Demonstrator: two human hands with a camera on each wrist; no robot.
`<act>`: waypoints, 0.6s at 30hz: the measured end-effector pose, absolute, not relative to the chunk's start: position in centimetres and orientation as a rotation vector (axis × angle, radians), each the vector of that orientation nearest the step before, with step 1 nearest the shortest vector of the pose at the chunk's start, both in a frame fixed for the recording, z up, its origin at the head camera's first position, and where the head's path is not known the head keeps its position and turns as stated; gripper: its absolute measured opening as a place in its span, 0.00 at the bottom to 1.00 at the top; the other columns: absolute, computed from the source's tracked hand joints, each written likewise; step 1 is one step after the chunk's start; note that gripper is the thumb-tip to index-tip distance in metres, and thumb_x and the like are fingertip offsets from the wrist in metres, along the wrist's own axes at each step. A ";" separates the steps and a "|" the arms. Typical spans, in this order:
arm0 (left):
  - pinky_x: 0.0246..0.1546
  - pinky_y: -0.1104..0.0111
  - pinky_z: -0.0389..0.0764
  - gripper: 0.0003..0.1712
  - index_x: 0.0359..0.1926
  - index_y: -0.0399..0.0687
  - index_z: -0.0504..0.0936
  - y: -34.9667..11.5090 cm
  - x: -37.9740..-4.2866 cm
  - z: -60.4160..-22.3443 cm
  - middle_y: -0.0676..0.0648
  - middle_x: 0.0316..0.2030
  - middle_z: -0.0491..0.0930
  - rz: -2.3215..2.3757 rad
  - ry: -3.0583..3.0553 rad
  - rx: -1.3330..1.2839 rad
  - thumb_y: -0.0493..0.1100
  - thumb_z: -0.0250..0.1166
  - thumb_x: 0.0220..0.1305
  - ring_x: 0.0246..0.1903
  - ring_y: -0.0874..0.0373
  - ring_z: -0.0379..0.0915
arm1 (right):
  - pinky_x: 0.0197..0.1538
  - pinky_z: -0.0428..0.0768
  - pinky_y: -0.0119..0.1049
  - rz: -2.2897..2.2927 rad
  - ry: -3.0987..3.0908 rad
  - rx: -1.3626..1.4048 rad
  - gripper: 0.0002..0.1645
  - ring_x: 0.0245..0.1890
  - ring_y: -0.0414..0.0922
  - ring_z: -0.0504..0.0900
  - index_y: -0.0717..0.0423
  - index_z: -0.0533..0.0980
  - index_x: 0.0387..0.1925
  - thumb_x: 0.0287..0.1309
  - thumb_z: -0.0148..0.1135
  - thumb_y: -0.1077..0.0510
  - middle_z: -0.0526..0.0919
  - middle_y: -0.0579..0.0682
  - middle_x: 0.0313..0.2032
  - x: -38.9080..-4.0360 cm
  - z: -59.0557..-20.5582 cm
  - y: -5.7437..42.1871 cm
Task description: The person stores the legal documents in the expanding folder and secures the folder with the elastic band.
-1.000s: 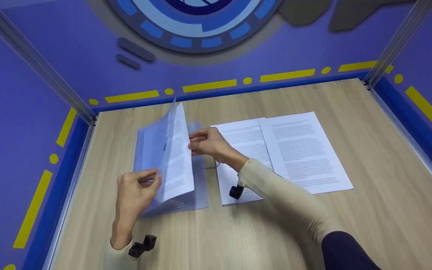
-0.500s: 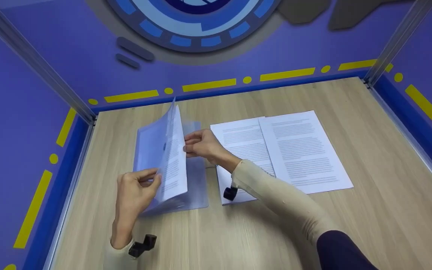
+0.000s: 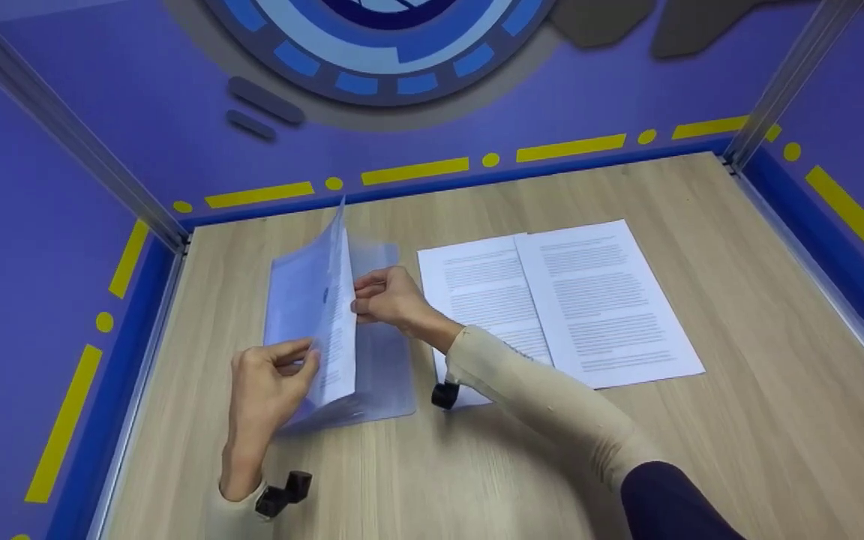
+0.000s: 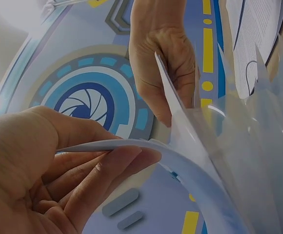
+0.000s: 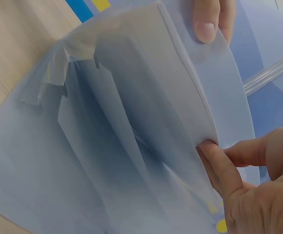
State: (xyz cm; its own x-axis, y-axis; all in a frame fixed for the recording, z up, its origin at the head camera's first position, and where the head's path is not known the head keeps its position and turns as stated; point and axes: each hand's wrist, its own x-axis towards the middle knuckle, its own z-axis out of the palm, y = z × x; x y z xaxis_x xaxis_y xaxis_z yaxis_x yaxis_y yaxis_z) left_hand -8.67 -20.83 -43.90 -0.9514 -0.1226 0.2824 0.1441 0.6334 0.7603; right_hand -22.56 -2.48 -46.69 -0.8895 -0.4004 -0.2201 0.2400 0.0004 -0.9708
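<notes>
A translucent plastic document folder (image 3: 406, 375) with several inner pockets lies on the left of the table, its front cover (image 3: 293, 300) raised. My left hand (image 3: 271, 386) pinches the edge of that cover between thumb and fingers; the left wrist view shows the cover (image 4: 200, 187) bending away from the grip. Printed paper (image 3: 340, 367) stands nearly upright just behind the cover. On its right edge, my right hand (image 3: 394, 300) pinches the paper with thumb and fingertips. In the right wrist view the pockets (image 5: 97, 131) fan apart beside the right hand (image 5: 258, 187).
Two overlapping lots of printed paper, one on the left (image 3: 484, 300) and one on the right (image 3: 612, 307), lie right of the folder. Blue-purple panels (image 3: 417, 142) border the wooden table (image 3: 769, 300). A black wrist camera (image 3: 445, 395) hangs below each forearm.
My right hand has moved left with the paper, which now sits closer to the raised cover and shows less of its face. The left hand keeps its pinch on the cover.
</notes>
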 end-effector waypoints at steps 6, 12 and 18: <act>0.34 0.82 0.85 0.12 0.46 0.28 0.91 -20.9 -8.7 -43.9 0.31 0.42 0.90 -1.219 -2.545 -0.021 0.28 0.74 0.61 0.38 0.41 0.92 | 0.44 0.93 0.40 -1.933 1.849 -0.127 0.18 0.39 0.51 0.92 0.71 0.81 0.53 0.60 0.70 0.75 0.90 0.62 0.44 -22.4 -46.6 -2.8; 0.34 0.87 0.82 0.11 0.45 0.28 0.91 -21.1 -8.6 -44.0 0.31 0.41 0.91 -1.223 -2.530 -0.044 0.27 0.73 0.61 0.37 0.40 0.92 | 0.43 0.93 0.40 -1.935 1.841 -0.116 0.18 0.38 0.49 0.92 0.71 0.81 0.52 0.59 0.70 0.75 0.90 0.61 0.44 -22.4 -46.8 -2.9; 0.33 0.88 0.81 0.11 0.45 0.27 0.91 -21.1 -8.6 -44.0 0.32 0.40 0.91 -1.222 -2.522 -0.038 0.28 0.74 0.60 0.36 0.40 0.92 | 0.44 0.93 0.40 -1.948 1.809 -0.120 0.21 0.38 0.49 0.92 0.73 0.80 0.55 0.59 0.71 0.75 0.90 0.64 0.47 -22.5 -46.8 -2.6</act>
State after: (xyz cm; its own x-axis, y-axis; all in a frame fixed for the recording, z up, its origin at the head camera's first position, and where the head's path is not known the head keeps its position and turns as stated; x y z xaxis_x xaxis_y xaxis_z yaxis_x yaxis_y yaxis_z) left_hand -8.64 -21.13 -44.02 -0.9429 -0.1214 0.3102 0.1682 0.6302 0.7580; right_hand -22.51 -2.58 -46.83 -0.8830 -0.3960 -0.2519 0.2803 -0.0145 -0.9598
